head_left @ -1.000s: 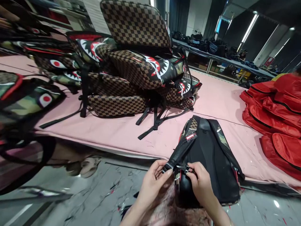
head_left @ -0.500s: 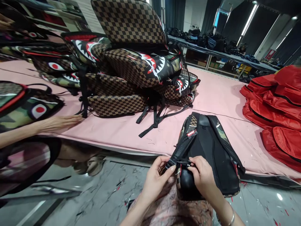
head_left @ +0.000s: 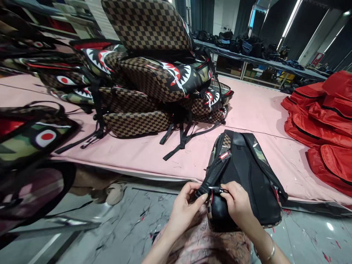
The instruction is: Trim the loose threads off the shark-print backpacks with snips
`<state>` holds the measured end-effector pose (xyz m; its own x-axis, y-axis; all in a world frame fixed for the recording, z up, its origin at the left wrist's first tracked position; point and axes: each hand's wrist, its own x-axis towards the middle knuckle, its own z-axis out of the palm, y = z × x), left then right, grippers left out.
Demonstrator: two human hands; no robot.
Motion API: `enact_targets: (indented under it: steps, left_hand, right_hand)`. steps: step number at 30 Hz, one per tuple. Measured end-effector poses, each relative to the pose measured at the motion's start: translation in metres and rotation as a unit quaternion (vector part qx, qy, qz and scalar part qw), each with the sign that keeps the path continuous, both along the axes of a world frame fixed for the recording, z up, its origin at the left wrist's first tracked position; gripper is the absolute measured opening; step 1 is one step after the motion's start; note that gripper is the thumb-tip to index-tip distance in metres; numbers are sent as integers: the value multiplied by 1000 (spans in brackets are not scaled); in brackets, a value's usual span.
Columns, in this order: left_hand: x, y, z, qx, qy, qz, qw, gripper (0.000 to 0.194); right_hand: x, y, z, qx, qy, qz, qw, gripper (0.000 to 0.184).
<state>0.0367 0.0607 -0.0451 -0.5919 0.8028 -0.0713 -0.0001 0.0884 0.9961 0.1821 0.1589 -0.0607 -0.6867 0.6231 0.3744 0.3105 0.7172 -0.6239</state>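
A black backpack [head_left: 247, 176] with camouflage and checkered trim lies back-up at the near edge of the pink table [head_left: 255, 110], partly hanging over it. My left hand [head_left: 184, 207] pinches the lower end of its left shoulder strap [head_left: 213, 176]. My right hand [head_left: 238, 205] is closed on a small metal buckle at that strap end, right beside the left hand. The bag's bottom corner sits under both hands.
A tall pile of brown checkered shark-mouth backpacks [head_left: 154, 80] fills the table's middle, straps trailing forward. Red bags [head_left: 321, 117] are heaped at the right. A camouflage bag [head_left: 30, 139] and another person's leg and shoe [head_left: 110, 192] are at the left. Grey marble floor lies below.
The other person's arm that lay on the table at the left has withdrawn and the camouflage bag there shifted. My hands stay on the strap end, moved slightly.
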Motion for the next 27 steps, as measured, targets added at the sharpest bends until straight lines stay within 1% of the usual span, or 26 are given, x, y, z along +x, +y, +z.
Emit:
enact_targets:
  steps: [3,5,9,12,14,18,19,22,23,24,25,27]
  left_hand:
    - [-1,1,-2,4,3,-8,1000,19]
    - [-1,2,-3,6,12,-14,1000,19]
    - [0,1,-7,12,30,-18,999,17]
    - [-2,1,-10,17,33,-18,999,17]
    - [-3,0,-10,21,29,-14,999,17]
    - [-5,0,-10,22,5,-2,1000,18]
    - [-5,0,-9,21,0,3,1000,18]
    - [-5,-1,-8,20,-15,16,1000,19]
    - [-5,-2,-8,20,-26,20,999,19]
    - [-5,-2,-8,22,-43,24,999,20]
    - [-6,-3,-9,27,-66,33,997,21]
    - [-5,-4,-11,42,-118,55,991,24]
  right_hand:
    - [-1,0,-1,-41,22,-7,999,17]
    - [-4,0,-1,-48,22,-1,999,17]
    - [-10,2,1,-24,0,22,999,18]
    - [-14,3,0,-8,-7,20,1000,17]
    - [-15,3,0,-12,-2,15,1000,17]
    - [-17,2,0,-76,37,-3,996,14]
    - [-17,2,0,-82,38,-2,996,14]
    - [-19,2,3,-64,25,16,998,17]
    - [-20,2,3,-70,31,18,997,17]
    - [-21,2,3,-91,45,13,995,16]
    - [-23,3,2,-128,67,4,990,14]
    - [-28,3,0,-228,126,-15,965,12]
